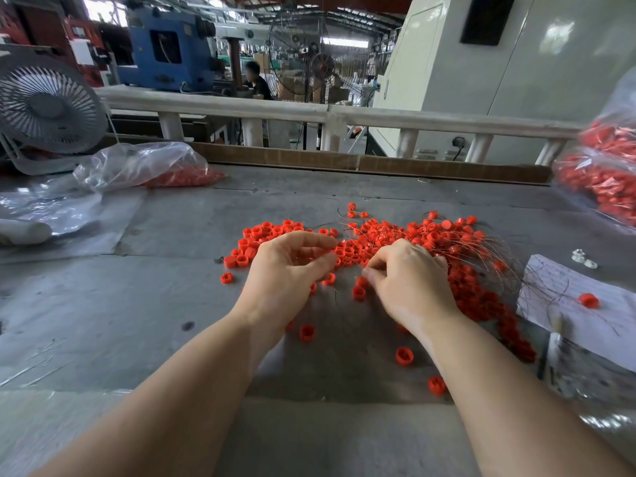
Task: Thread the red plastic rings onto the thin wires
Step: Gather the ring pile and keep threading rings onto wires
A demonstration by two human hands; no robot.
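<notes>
Now we work at a grey desk (165, 304) strewn with red rings (430, 235) and thin wires (488, 256). Our right hand (409, 280) pinches something small at its fingertips, likely a wire end, aimed left. Our left hand (289, 273), fingers loosely curled, hovers just beside it; whether it holds a ring we cannot tell.

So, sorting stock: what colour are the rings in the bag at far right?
Red, seen through clear plastic of the bag, head view.

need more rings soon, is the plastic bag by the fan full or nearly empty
Nearly empty: the plastic bag lies collapsed, with red rings only at one end.
</notes>
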